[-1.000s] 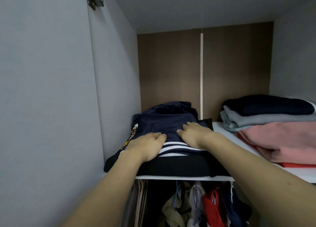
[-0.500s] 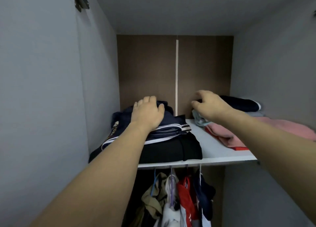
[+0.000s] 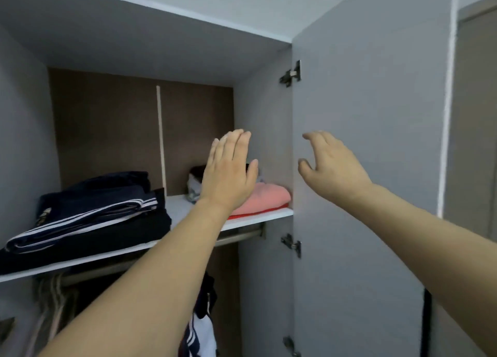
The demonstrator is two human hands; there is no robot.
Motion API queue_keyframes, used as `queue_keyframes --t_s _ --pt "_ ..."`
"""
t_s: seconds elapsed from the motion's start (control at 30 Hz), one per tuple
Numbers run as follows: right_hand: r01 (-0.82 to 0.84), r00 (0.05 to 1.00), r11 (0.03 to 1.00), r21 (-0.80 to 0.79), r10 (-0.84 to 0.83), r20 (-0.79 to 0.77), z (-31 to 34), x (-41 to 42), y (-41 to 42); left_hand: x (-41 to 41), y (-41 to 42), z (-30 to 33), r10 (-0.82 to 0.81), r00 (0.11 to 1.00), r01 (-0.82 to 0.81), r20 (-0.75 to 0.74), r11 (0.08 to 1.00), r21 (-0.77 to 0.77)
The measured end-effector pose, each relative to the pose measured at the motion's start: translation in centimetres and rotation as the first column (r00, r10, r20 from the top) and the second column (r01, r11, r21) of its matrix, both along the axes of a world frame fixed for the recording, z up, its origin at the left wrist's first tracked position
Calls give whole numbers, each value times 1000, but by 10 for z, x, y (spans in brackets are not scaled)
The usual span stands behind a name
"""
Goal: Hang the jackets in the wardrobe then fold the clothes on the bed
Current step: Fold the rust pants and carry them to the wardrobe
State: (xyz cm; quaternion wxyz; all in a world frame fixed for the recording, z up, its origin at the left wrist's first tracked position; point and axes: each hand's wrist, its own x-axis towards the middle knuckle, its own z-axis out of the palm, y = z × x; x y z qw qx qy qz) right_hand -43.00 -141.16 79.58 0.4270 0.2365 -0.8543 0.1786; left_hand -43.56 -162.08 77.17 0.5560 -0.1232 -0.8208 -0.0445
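Clothes are lying folded on the upper shelf (image 3: pixel 188 204) of the wardrobe (image 3: pixel 139 47), which reads as the place where finished folds are being put away. A dark navy stack (image 3: pixel 88 216) with white stripes is sitting at the left end, its front edge hanging slightly past the shelf lip. A pink folded garment (image 3: pixel 265 196) is resting at the right end over a thin red layer, with a grey item (image 3: pixel 194 187) tucked behind it. The two piles are sitting well apart, likely so each can be reached without disturbing the other. Below the shelf, the jackets (image 3: pixel 201 327) are hanging from the rail (image 3: pixel 236 235), so the hanging part of the task looks done.

The left hand (image 3: pixel 228 173) is hovering in front of the pink pile with its fingers straight and together, palm facing right, holding nothing and touching no cloth as far as can be seen. The right hand (image 3: pixel 330 165) is reaching up toward the inner face of the open wardrobe door (image 3: pixel 371 114), fingers spread and loosely bent, also holding nothing; whether its fingertips are touching the door panel cannot be told. Both forearms are stretching up and forward from the lower corners of the view. Judging by that, the door is probably about to be handled next.
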Motion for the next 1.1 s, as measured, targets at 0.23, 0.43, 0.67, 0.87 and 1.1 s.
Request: queue_keyframes --t_s 0.23,0.43,0.67,0.87,1.1 --pt "286 938 958 -37 -287 -192 -3 100 215 36 234 17 -356 924 362 -144 932 24" --pt "532 819 838 -118 -545 -179 -1 169 390 65 430 18 -607 779 608 -159 793 -47" --pt "725 664 675 -136 -738 -121 -28 217 572 78 640 4 -773 632 760 -55 633 -146" --pt "868 488 481 -125 -873 28 -76 256 736 72 831 -29 -888 458 888 37 454 -76" --pt "985 160 141 -99 -959 233 -145 359 902 149 1071 -87 -964 152 988 216 141 -68"
